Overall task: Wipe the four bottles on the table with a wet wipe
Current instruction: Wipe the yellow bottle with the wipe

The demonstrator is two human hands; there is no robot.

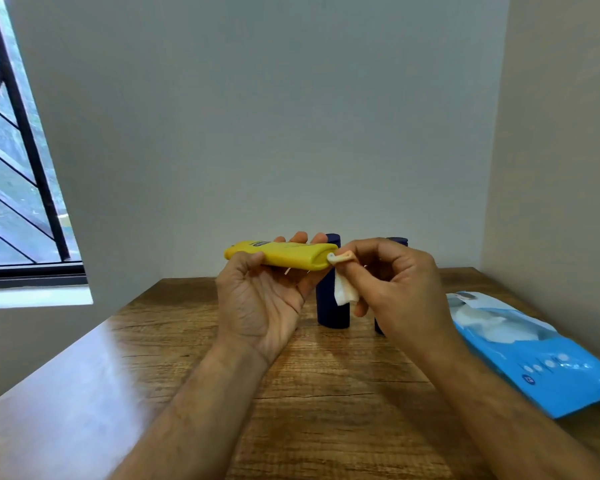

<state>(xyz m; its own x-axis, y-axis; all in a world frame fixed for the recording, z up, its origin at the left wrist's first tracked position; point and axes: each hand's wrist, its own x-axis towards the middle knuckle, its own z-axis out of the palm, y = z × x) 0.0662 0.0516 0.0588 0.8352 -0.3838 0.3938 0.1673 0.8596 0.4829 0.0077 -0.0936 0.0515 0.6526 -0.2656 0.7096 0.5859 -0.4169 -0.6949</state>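
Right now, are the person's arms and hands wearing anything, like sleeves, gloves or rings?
No. Both forearms are bare, with no sleeves in view. The left hand and right hand wear no gloves, and no rings, watch or bracelet show on them.

Soft daylight enters from window [18, 150] at left; pale glare washes wooden table [84, 393] near left edge. Wide-angle lens bends window bars. Blue wipe pack [541, 362] slightly blurred.

Two bare forearms, no sleeves, hands [257, 299] without rings, watch or gloves, short plain nails
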